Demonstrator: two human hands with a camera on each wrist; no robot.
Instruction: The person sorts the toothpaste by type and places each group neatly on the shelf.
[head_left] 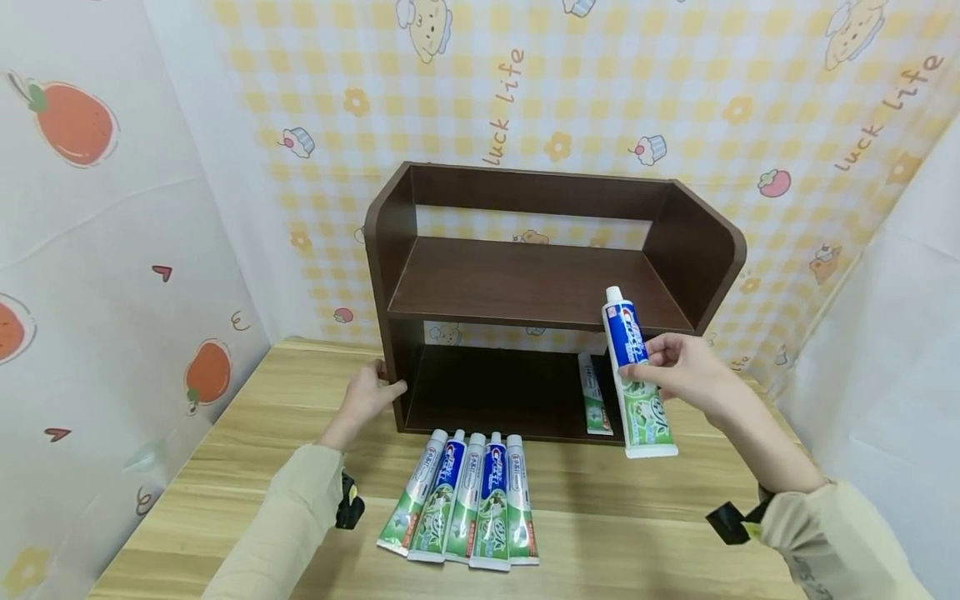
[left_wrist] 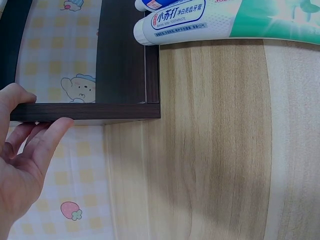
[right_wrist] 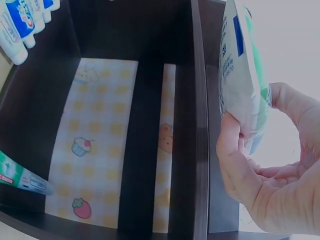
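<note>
My right hand (head_left: 693,375) pinches a blue, white and green toothpaste tube (head_left: 643,417) between thumb and fingers. The tube is raised in front of the right side of the dark brown shelf (head_left: 525,283), its cap upward. In the right wrist view, the back of this toothpaste tube (right_wrist: 240,70) shows beside the middle board. My left hand (head_left: 367,396) grips the left side panel of the shelf, thumb on one face and fingers on the other, as the left wrist view shows with the panel (left_wrist: 90,111). One green and white toothpaste tube (head_left: 595,396) lies in the lower compartment at the right.
Several toothpaste tubes (head_left: 465,500) lie side by side on the wooden table (head_left: 600,542) before the shelf, caps toward it. A yellow checked cloth (head_left: 585,83) hangs behind the shelf. White cloth walls (head_left: 150,250) stand at both sides.
</note>
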